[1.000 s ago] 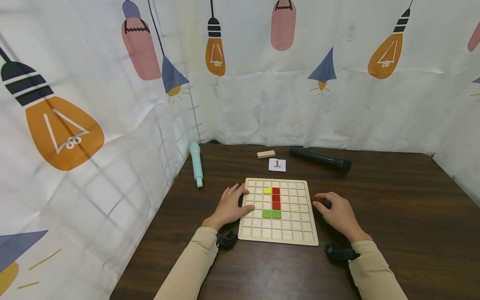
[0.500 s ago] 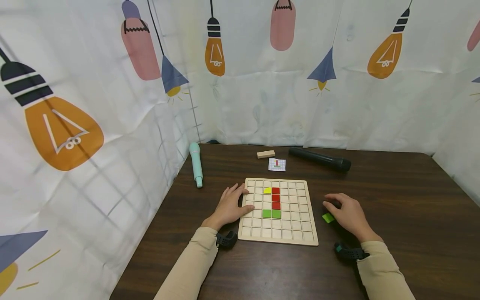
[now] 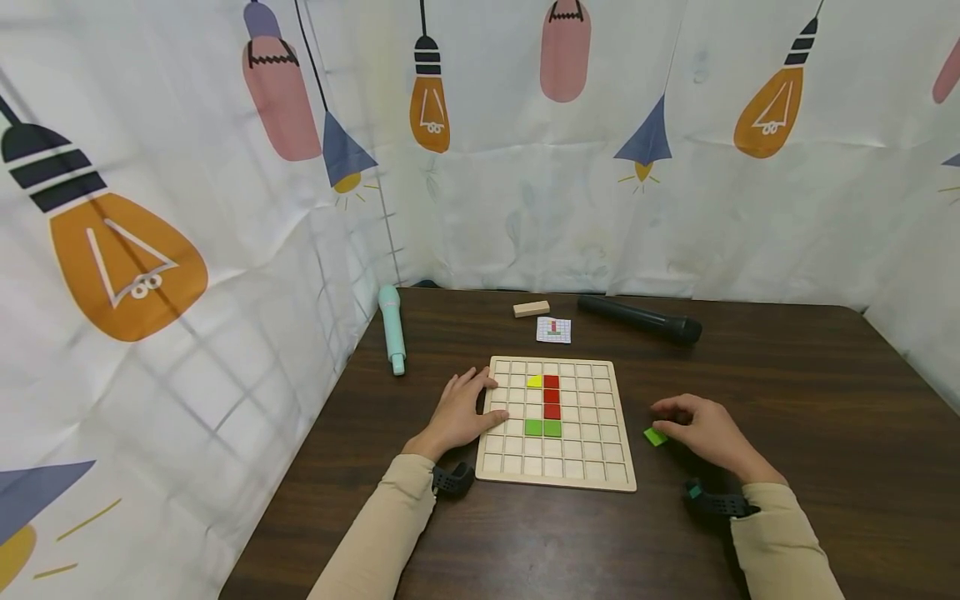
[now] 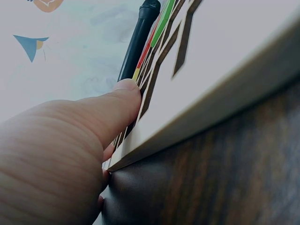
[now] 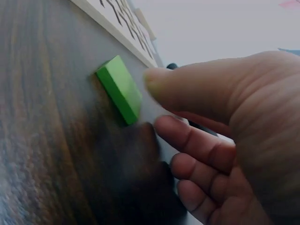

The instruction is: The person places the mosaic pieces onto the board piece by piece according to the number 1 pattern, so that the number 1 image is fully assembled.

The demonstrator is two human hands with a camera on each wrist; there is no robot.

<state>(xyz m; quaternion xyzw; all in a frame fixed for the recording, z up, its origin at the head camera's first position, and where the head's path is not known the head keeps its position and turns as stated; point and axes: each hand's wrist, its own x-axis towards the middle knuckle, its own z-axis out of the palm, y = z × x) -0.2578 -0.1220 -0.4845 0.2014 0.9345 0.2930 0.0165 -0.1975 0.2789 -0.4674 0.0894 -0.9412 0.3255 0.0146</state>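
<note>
1. One wooden grid board [image 3: 592, 467] lies on the table [image 3: 787, 375].
2. Three red tiles [image 3: 552, 396] sit on the board in a column.
3. Two green tiles [image 3: 543, 427] sit side by side below them.
4. One yellow piece [image 3: 535, 381] sits beside the top red tile.
5. One loose green tile [image 3: 655, 436] lies on the table.
6. Two microphones: one mint [image 3: 392, 327], one black [image 3: 640, 318].
7. One wooden block [image 3: 532, 308].
8. One pattern card [image 3: 554, 330].
9. Two hands: left hand [image 3: 459, 412], right hand [image 3: 705, 432].

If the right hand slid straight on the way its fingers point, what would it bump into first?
Most likely the loose green block, lying on the table just ahead of the right hand fingertips. Beyond it lies the wooden grid board. Whether they already touch is unclear.
</note>
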